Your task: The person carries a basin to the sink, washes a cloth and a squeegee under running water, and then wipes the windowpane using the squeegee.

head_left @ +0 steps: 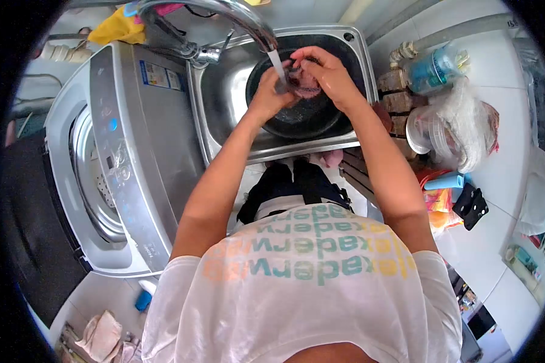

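Observation:
Water runs from the chrome faucet (242, 18) into a metal sink (221, 100). Inside the sink sits a dark round basin (300, 124). Over the basin, both hands are around a small wet pinkish item with a dark edge (307, 85). My left hand (270, 94) is at its left side, next to the water stream, with its fingers curled. My right hand (333, 75) grips the item from the upper right, fingers bent over it. What the item is exactly I cannot make out.
A top-loading washing machine (154, 121) with its lid open stands left of the sink. Right of the sink are stacked brown blocks (396, 103), a plastic-wrapped container (445, 130) and a blue packet (433, 69). A yellow cloth (118, 27) lies at the upper left.

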Available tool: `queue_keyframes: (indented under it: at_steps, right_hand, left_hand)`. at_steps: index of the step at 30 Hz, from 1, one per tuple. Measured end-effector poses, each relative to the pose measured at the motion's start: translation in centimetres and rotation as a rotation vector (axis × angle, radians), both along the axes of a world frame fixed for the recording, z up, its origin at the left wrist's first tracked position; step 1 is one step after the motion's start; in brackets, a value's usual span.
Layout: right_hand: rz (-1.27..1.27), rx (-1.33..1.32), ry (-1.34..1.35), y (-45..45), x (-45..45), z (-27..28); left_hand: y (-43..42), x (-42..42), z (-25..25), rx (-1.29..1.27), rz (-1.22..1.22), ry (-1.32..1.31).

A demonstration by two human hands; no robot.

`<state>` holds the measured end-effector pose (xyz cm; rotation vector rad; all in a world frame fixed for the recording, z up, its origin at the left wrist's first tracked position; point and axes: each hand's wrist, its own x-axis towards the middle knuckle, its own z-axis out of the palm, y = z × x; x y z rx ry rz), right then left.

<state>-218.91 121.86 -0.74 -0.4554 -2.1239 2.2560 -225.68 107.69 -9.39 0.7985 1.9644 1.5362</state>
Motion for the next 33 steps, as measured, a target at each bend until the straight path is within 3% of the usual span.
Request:
queue_keyframes:
  at_steps: [1, 2, 3, 4, 5, 6, 8, 9, 13, 15, 18, 19, 22, 24, 26, 28, 30, 33]
  right_hand:
    - [0.034, 0.037, -0.004, -0.3, -0.1, -0.1]
    - [0.033, 0.030, -0.004, -0.9, -0.2, 0.2]
    - [0.050, 0.014, 0.002, -1.5, -0.2, 0.3]
    - [0.091, 0.117, -0.016, -1.5, -0.5, -0.6]
    - [0.055, 0.070, -0.150, -2.2, -0.3, 0.7]
    - [0.021, 0.047, -0.005, -2.5, -0.2, 0.3]
    - [-0.001, -0.004, -0.104, -2.3, 0.1, 0.8]
    - [0.017, -0.035, -0.023, -1.9, 0.3, 0.6]
    - [0.003, 0.160, 0.052, 0.2, 1.0, 1.4]
    - [-0.028, 0.225, 0.072, 1.1, 1.1, 1.5]
    - [0.004, 0.750, 0.099, 3.0, 1.7, -0.1]
    - [-0.017, 0.955, 0.044, 3.4, 2.0, -0.9]
    - [-0.041, 0.889, -0.114, 4.7, 2.7, -4.2]
    - [-0.169, 0.159, -0.230, 4.3, 2.7, -7.2]
    - [-0.192, -0.147, -0.311, 1.2, 2.7, -6.3]
    - [-0.135, -0.500, -0.334, -1.1, 2.3, -7.0]
    - [-0.316, -0.827, -0.361, -3.7, 1.0, -4.9]
    - [-0.388, -0.783, -0.410, -3.4, 0.5, -7.4]
  left_hand:
    - [0.0, 0.0, -0.8, 0.112, -0.009, 0.034]
    - [0.1, -0.4, -0.3, 0.022, -0.109, 0.181]
    - [-0.1, 0.4, 0.2, -0.037, -0.027, 0.306]
    - [-0.2, 0.0, -1.3, -0.005, -0.086, 0.263]
    - [-0.8, 0.5, 2.8, -0.126, -0.140, 0.058]
    - [-0.9, 0.5, 2.0, -0.188, -0.094, 0.054]
    - [-1.3, 0.5, 0.8, -0.159, -0.091, 0.154]
    - [-1.9, 0.2, 1.6, -0.292, -0.152, 0.167]
    - [-3.0, -0.1, 0.7, -0.549, -0.320, 0.228]
    - [-3.5, -0.3, -0.8, -0.486, -0.193, 0.197]
    - [-3.4, -1.4, -1.0, -0.296, 0.025, 0.162]
    - [-3.1, -1.6, -0.3, -0.347, 0.106, 0.116]
    - [-1.9, -1.6, 2.1, -0.454, 0.218, 0.242]
    - [-1.1, -1.2, 3.1, -0.372, 0.246, 0.030]
    - [0.5, -1.0, 1.8, -0.207, 0.288, -0.225]
    - [2.0, -0.1, 1.3, -0.093, 0.338, -0.316]
    - [2.6, 0.7, 2.6, -0.181, 0.262, -0.345]
    - [2.8, 1.7, 2.4, -0.065, 0.268, -0.538]
